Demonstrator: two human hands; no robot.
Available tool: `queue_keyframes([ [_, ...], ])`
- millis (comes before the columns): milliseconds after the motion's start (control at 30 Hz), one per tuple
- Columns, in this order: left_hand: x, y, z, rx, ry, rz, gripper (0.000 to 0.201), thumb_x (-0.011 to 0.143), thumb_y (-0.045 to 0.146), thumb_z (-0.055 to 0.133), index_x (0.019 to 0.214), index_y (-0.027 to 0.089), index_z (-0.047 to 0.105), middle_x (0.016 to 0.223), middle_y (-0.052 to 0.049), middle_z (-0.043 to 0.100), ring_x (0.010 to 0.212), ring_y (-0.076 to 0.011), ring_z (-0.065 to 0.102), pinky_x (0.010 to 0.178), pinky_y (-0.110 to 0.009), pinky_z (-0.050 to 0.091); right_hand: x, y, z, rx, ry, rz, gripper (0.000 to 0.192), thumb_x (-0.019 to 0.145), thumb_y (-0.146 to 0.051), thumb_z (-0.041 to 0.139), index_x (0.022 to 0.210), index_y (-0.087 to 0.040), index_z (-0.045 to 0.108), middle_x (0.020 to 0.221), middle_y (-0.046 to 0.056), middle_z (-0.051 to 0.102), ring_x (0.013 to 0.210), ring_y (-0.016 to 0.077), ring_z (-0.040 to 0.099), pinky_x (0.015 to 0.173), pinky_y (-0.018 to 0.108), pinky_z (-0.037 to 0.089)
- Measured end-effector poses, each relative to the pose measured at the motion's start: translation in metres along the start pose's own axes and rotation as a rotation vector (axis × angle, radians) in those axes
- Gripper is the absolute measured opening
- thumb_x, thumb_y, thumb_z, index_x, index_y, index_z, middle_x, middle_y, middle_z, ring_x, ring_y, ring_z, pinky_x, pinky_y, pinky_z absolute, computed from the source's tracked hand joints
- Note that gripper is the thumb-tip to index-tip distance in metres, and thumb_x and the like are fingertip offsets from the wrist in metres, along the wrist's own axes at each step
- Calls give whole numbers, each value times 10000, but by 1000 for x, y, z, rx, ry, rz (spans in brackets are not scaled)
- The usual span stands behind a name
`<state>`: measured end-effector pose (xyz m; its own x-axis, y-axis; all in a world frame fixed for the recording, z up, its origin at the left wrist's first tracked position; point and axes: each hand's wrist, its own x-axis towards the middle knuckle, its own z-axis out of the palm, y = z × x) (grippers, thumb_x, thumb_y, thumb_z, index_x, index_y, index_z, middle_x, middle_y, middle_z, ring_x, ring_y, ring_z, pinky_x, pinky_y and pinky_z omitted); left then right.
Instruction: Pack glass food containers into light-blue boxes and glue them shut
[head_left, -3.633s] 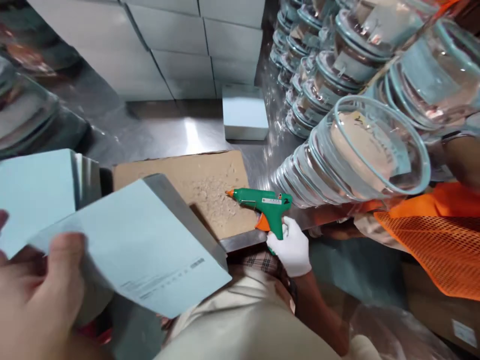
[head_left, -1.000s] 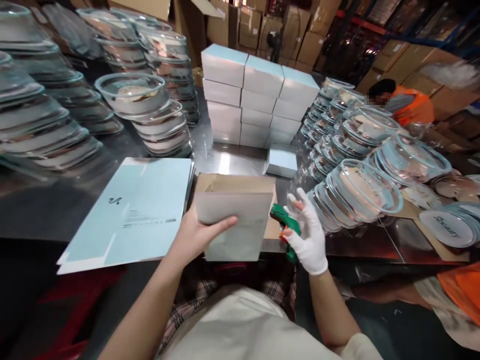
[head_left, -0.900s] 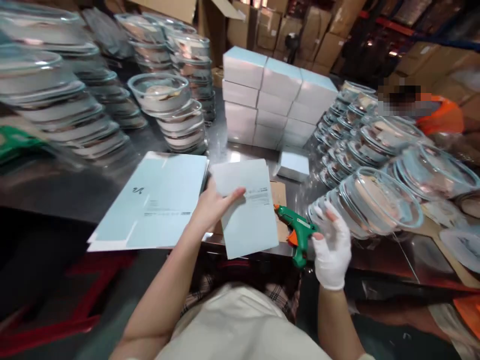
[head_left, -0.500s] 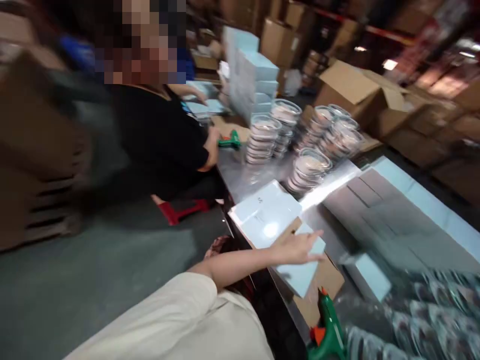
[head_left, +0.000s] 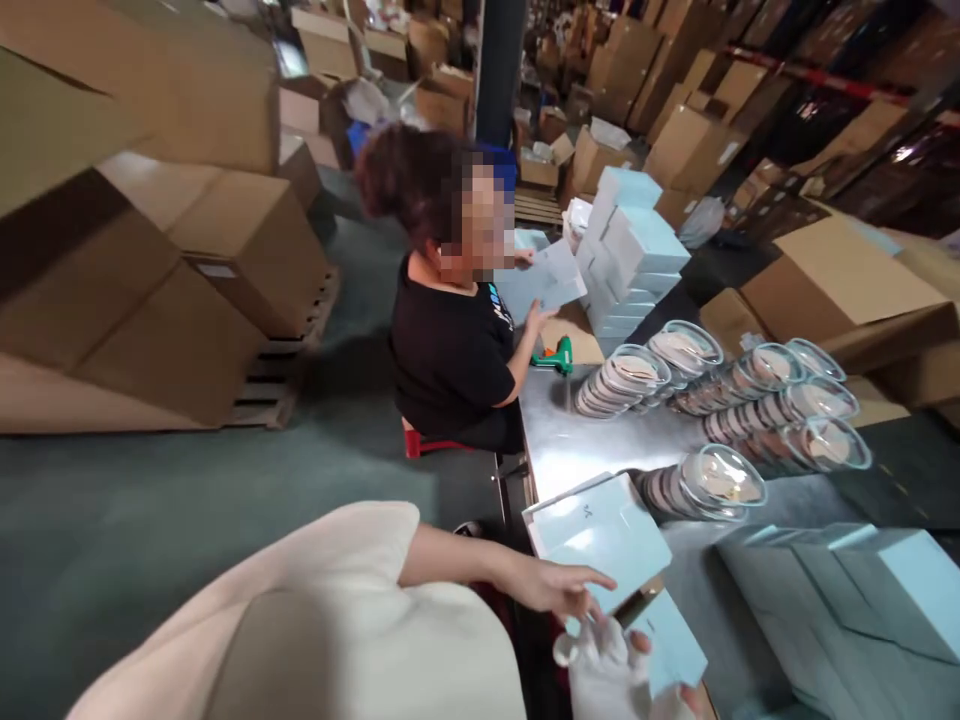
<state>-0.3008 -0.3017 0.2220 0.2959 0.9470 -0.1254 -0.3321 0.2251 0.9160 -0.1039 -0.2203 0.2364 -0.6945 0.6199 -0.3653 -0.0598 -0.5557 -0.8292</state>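
Note:
My left hand is bare and reaches over the near table edge. Its index finger points out and the other fingers bend loosely by my right hand. My right hand wears a white glove with bare fingertips poking out; its fingers are apart and nothing shows in them. The fingers of both hands meet or nearly meet; I cannot tell if they press together. Under and beside them lies a small pale-blue box. Just beyond lies a flat pale-blue printed box with a small dark mark.
A co-worker in black sits on a red stool, holding a pale sheet. A green glue gun, stacked clear round containers and pale-blue boxes stand on the metal table. Large cartons stand left.
The view has swung left and up. My gloved right hand has come in beside my left. The near glue gun has left view. The co-worker now holds up a pale sheet.

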Motion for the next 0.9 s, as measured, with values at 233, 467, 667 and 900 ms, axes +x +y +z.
queue_keyframes([
  [233,-136,-55,15,-311,535,74,692,746,799,749,980,147,767,784,-47,724,695,-172,676,713,-319,569,-34,90,119,199,-109,149,561,815,-854,621,1115,-411,790,1012,46,756,880,257,707,942,562,553],
  [467,-368,-121,21,-210,1386,281,456,851,554,774,991,120,752,887,-106,776,847,-216,729,921,-390,576,-73,217,232,-333,-494,181,597,911,-829,485,1225,-389,738,1198,71,741,1143,298,709,1113,619,484],
  [667,-547,-172,-1,-71,2034,353,1189,857,403,815,1681,316,-37,1787,-202,56,1474,-309,521,1200,-479,426,-53,285,338,-731,-648,202,716,826,-682,760,1425,-307,645,1623,97,518,1538,323,447,1298,553,286],
  [900,-703,-313,-18,-191,2245,-545,892,923,383,711,1647,195,225,1618,-251,450,1112,-324,753,906,-435,637,47,385,471,-1057,-769,342,753,867,-810,575,1316,-219,706,1410,177,694,1269,342,694,1127,546,508],
])
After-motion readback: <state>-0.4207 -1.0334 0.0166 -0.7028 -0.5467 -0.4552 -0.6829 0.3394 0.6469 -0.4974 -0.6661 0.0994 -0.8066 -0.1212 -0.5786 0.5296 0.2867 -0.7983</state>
